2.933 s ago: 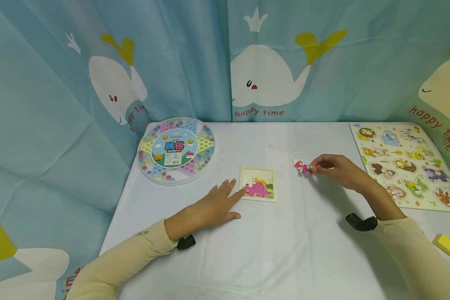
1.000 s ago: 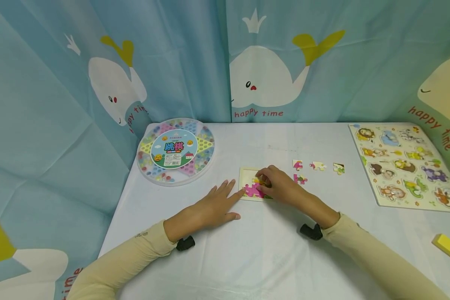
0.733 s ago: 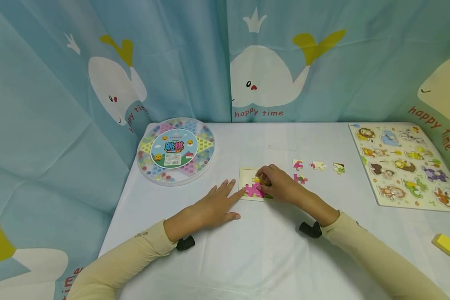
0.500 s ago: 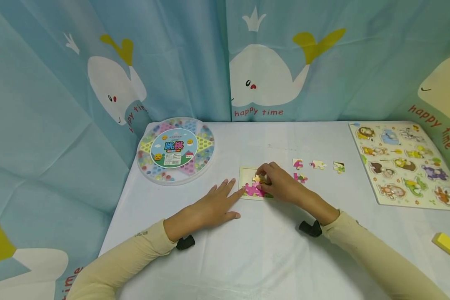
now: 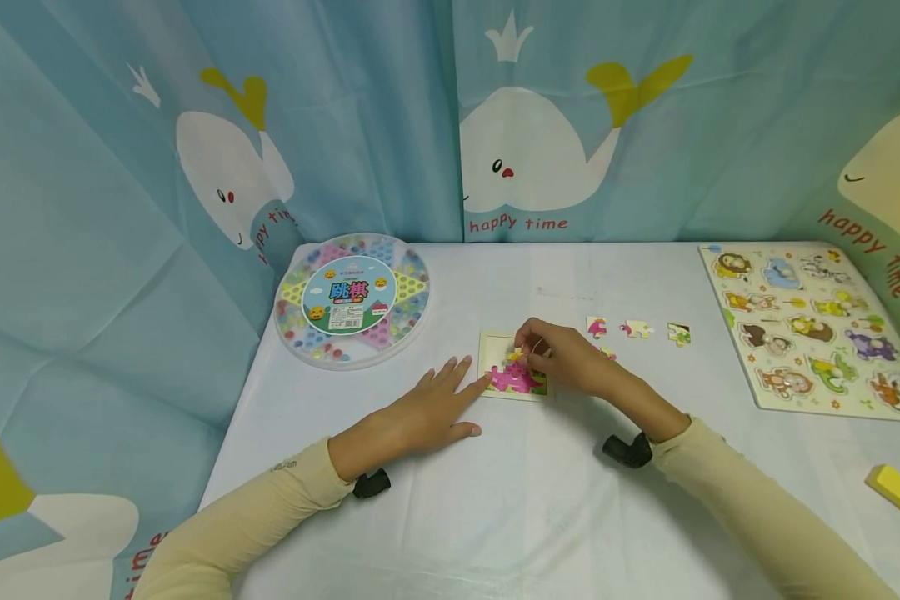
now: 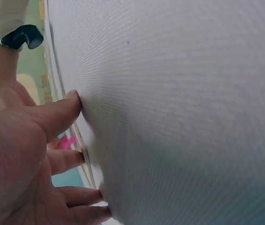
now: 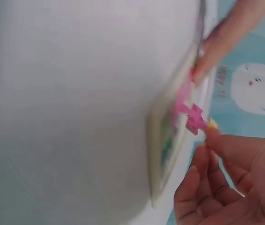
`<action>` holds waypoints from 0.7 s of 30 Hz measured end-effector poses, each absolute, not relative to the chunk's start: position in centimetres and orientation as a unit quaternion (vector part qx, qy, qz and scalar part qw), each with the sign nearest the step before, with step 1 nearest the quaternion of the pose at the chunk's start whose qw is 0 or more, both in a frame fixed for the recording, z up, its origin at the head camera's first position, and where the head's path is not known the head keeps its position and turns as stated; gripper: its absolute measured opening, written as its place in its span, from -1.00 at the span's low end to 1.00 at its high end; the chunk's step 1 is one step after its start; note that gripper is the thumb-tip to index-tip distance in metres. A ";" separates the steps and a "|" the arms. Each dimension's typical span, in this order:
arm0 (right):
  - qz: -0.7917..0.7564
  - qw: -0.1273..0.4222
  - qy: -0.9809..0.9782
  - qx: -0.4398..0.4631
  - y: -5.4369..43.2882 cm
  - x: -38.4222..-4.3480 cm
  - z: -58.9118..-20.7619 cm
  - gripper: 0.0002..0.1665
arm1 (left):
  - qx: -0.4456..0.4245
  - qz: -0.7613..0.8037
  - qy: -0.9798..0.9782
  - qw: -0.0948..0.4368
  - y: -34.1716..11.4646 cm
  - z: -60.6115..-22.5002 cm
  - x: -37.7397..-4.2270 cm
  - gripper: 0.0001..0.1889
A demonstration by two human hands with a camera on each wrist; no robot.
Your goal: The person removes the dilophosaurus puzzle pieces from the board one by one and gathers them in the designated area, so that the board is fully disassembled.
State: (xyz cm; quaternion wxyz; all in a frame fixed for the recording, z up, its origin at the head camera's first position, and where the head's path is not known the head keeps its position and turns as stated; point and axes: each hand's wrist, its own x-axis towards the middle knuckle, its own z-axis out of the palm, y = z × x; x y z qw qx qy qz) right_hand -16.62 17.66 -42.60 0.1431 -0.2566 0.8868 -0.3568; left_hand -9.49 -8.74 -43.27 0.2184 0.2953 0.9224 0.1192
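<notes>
Blue whale-printed curtain point(image 5: 390, 125) stands behind a white table point(image 5: 450, 517), on which lies one square puzzle tray point(image 5: 483, 354). To the left of this tray, the left hand point(image 5: 423, 417) is spread flat, with its index fingertip touching the rim. The right hand point(image 5: 562, 354) pinches one pink piece point(image 7: 195, 119) — over the tray. Four loose pieces point(image 5: 636, 330) lie right of the tray; farther right are one animal board point(image 5: 817, 333) and one yellow block point(image 5: 898, 495). Left of it — one round marble game point(image 5: 352, 300).
</notes>
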 end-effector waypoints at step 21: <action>-0.372 0.107 0.903 -0.189 27.7 -18.2 -39.2 -0.85 | 0.296 0.120 0.923 0.213 -8.7 -43.2 -9.3 -0.18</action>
